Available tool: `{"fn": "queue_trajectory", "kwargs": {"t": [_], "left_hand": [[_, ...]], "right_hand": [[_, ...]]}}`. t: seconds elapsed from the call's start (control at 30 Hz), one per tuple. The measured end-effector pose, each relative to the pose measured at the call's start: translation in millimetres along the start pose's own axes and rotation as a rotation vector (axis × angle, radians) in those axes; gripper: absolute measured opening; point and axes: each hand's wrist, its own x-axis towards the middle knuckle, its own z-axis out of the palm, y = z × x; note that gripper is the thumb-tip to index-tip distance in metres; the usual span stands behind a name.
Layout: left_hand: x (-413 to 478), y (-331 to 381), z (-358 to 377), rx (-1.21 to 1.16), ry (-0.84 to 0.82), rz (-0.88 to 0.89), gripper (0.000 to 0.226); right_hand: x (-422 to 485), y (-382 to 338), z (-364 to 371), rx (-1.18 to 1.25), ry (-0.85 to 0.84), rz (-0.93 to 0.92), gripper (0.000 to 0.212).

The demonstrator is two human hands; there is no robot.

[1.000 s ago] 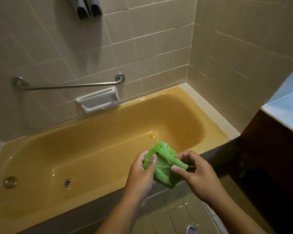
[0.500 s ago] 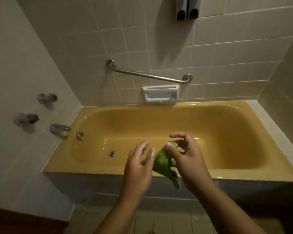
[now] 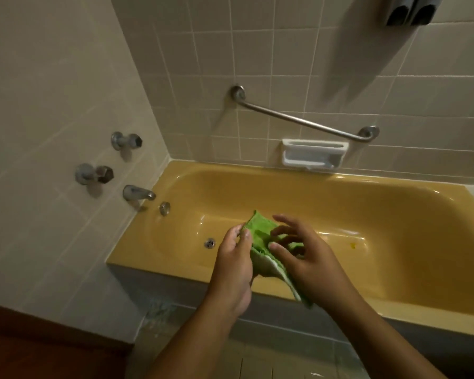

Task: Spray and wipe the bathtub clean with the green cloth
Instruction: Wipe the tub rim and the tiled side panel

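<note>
**A:** Green cloth (image 3: 260,242): whereabouts?

**B:** Up in the air between both hands, above the near rim of the bathtub (image 3: 153,255), toward its left end. Bunched, with a white-edged tail hanging down on the near right.

**A:** Grip on it?

**B:** Left hand (image 3: 234,261): pinches the cloth's left edge between thumb and curled fingers. Right hand (image 3: 312,258): thumb and a bent finger close on the cloth's right side, remaining fingers spread wide and lifted off. Hard to tell how firmly.

**A:** Inside the tub?

**B:** Mustard yellow and glossy. Drain (image 3: 209,243) on the bottom, just left of the left hand. Small yellow speck (image 3: 353,245) on the bottom, to the right of the hands. Round overflow plate (image 3: 164,208) on the left end wall.

**A:** And farther out?

**B:** On the left tiled wall, a metal spout (image 3: 138,193) just above the overflow plate, then a lower tap handle (image 3: 95,174) and an upper tap handle (image 3: 126,140). On the far wall, a white soap dish (image 3: 314,155) just above the rim, under the right end of a slanted metal grab bar (image 3: 304,121). At top right, two dark dispensers (image 3: 411,9), cut off by the frame. Floor tiles (image 3: 257,365) near, between the forearms.
</note>
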Motion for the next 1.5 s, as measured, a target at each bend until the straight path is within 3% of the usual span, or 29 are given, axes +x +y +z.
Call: {"fn": "queue_trajectory", "kwargs": {"t": [0.13, 0.2, 0.37, 0.53, 0.77, 0.9, 1.17, 1.27, 1.33, 1.4, 1.5], "left_hand": [[27.7, 13.6, -21.5, -0.243, -0.041, -0.076, 0.03], [36.2, 13.7, -29.9, -0.305, -0.051, -0.108, 0.032], [53.0, 14.4, -54.3, -0.317, -0.049, -0.092, 0.033], [58.2, 14.1, -72.5, -0.348, -0.017, -0.106, 0.034], [60.4, 27.4, -92.1, -0.316, 0.084, -0.064, 0.031], [65.1, 31.3, -109.4, -0.197, 0.104, -0.077, 0.029], [68.5, 7.7, -141.6, 0.369, 0.21, -0.031, 0.032], [39.5, 23.7, -129.3, 0.562, 0.181, 0.173, 0.033], [15.2, 34.5, -117.6, 0.553, 0.01, 0.299, 0.033], [-0.5, 34.0, -110.9, 0.518, -0.149, 0.331, 0.046], [-2.8, 22.3, -112.7, 0.647, -0.129, 0.421, 0.085]], "right_hand": [[5.4, 28.2, 32.9, -0.177, 0.005, -0.031, 0.046], [9.0, 34.5, 42.7, -0.102, -0.05, 0.045, 0.051], [18.7, 26.0, 60.8, 0.108, -0.084, 0.116, 0.038], [27.8, 24.2, 85.4, 0.123, -0.155, 0.144, 0.031], [29.5, 16.2, 112.8, 0.377, -0.22, 0.145, 0.041], [35.5, 1.6, 114.3, 0.482, -0.122, 0.164, 0.037], [54.5, -15.4, 109.7, 0.584, -0.079, 0.192, 0.035], [59.9, -21.6, 113.9, 0.681, -0.083, 0.227, 0.036], [65.3, -24.1, 116.5, 0.736, -0.048, 0.249, 0.035], [71.3, -27.8, 117.1, 0.783, 0.003, 0.281, 0.033], [80.1, -33.3, 115.4, 0.82, 0.1, 0.33, 0.031]]}}
